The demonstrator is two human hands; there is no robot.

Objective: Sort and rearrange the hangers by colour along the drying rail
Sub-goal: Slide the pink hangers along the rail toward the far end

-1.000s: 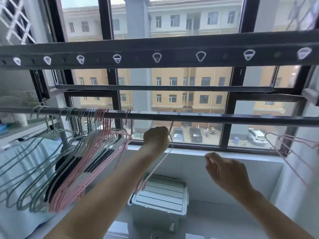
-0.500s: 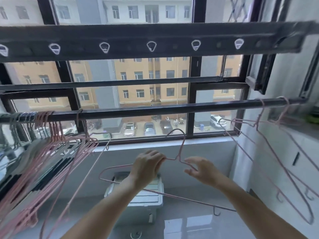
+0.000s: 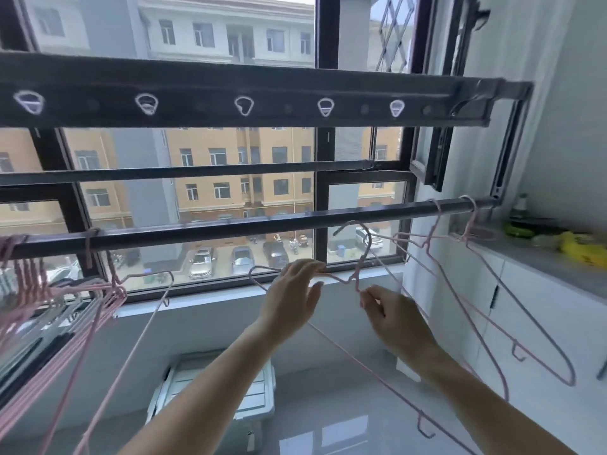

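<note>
The right hand pinches with its fingers the twisted neck of a thin pink wire hanger. The left hand lays loose, almost straight fingers across the hanger's shoulder. The hook is just under the dark metal drying rail. Two more pink hangers hang at the rail's right end, and a pink bunch hangs at the left.

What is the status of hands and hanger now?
Left hand touches pink hanger, fingers loose. Right hand pinches its neck. Hook below rail, unhung. Two other hangers at rail's right end.
</note>
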